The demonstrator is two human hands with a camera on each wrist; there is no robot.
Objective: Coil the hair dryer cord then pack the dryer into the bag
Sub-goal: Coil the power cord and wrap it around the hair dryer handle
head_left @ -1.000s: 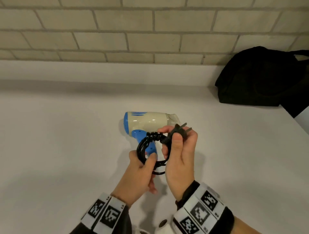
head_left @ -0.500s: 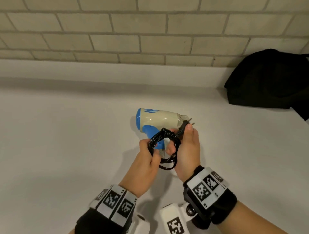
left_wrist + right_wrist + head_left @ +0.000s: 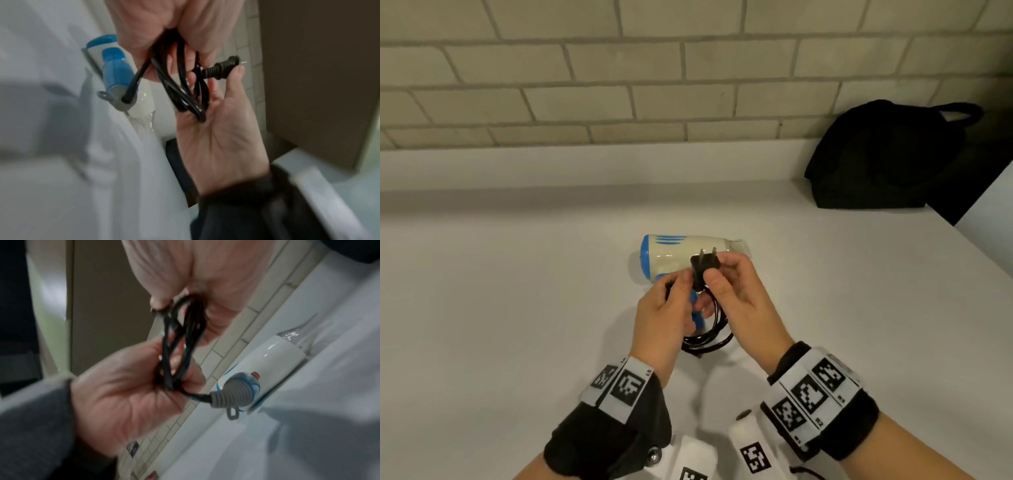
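The hair dryer (image 3: 681, 257) is seen lying on its side on the white counter (image 3: 500, 308), just beyond the two hands, with its long axis running left to right: the blue rear cap at the left, the clear nozzle at the right, and the blue handle pointing back toward the person. The black cord (image 3: 709, 337) is gathered into a bundle of loops held between the hands, above the counter and in front of the handle, and one short run of cord is seen in the wrist views leading from the loops to the grey strain relief (image 3: 230, 395) at the handle's end. The loops are gripped by the left hand (image 3: 664, 322), its fingers curled around one side of the bundle. The plug (image 3: 703, 265) is pinched between thumb and fingers of the right hand (image 3: 739, 301), prongs up and tilted toward the dryer body, while the other fingers are hooked through the loops. The coiling is judged to be near its end — only the plug end appears left to tuck or wrap. The black bag (image 3: 887, 157) sits at the far right of the counter against the brick wall (image 3: 619, 68), well apart from the dryer and nearer the right hand — so a carry rightward and away is what packing calls for. Whether the bag's mouth is open cannot be told.
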